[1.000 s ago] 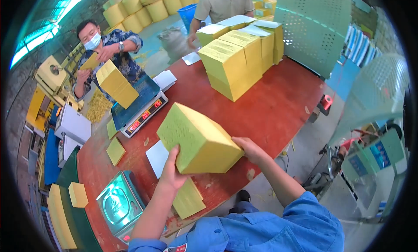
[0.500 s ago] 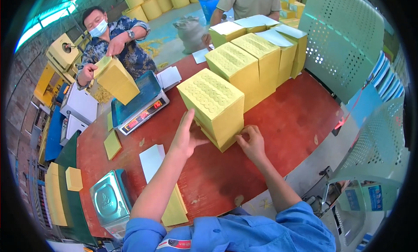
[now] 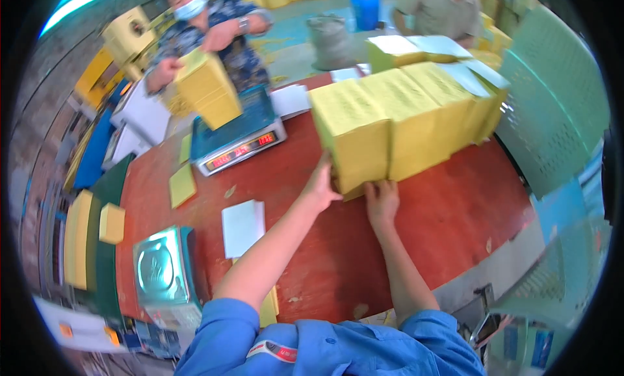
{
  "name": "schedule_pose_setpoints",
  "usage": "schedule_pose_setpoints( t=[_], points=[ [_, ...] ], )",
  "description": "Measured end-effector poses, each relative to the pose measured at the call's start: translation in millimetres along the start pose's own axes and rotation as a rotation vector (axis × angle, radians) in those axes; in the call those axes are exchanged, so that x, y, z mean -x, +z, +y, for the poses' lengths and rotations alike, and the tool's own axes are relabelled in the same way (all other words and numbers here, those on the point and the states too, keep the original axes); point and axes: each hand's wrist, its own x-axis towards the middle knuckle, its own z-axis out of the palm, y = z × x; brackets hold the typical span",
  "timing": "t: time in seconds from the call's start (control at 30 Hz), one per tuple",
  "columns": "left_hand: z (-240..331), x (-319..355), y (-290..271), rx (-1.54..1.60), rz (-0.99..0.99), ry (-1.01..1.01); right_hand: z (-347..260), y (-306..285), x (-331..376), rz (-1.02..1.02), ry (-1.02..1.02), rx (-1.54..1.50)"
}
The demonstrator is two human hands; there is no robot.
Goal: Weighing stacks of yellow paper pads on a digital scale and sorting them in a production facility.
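Both hands press flat, fingers together, on the near yellow bundle [image 3: 354, 135] — the left hand [image 3: 322, 184] on its lower left corner, the right hand [image 3: 382, 200] under its front bottom edge, pinching nothing. The block stands just beyond the fingertips, touching a row of like yellow bundles [image 3: 435, 106] running away rightward. Left of the fingers lie a white slip [image 3: 242, 226] and a scale [image 3: 237, 142] — another person's yellow stack [image 3: 205, 90] is above it.

I see a row of yellow paper-wrapped blocks [image 3: 416, 116] across the far right of the red table. My hands rest at the nearest block [image 3: 354, 139]. A co-worker lifts another yellow block [image 3: 205, 90] above the far blue scale, whose red-digit display [image 3: 240, 152] faces me. A white slip [image 3: 242, 226] lies near left.
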Motion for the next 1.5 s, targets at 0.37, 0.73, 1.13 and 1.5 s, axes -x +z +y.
schedule_pose_setpoints(
  t=[0.37,0.73,1.13,1.5],
  points=[
    [1.9,163.8,-53.3,-0.143,-0.356,0.051,-73.1,-43.1,71.0,-0.336,0.126,-0.506],
    [-28.4,508.4,-325.7,0.0,0.226,0.406,-392.7,31.1,286.2,-1.252,-0.048,-1.121],
    [-104.7,826.0,-690.8,-0.993,1.778,0.263,-704.2,179.6,646.2,-1.829,-0.613,-1.074],
    [-96.3,860.7,-807.2,-1.277,1.795,0.127,-841.5,294.7,783.0,-1.248,-1.295,-1.008]
  ],
)
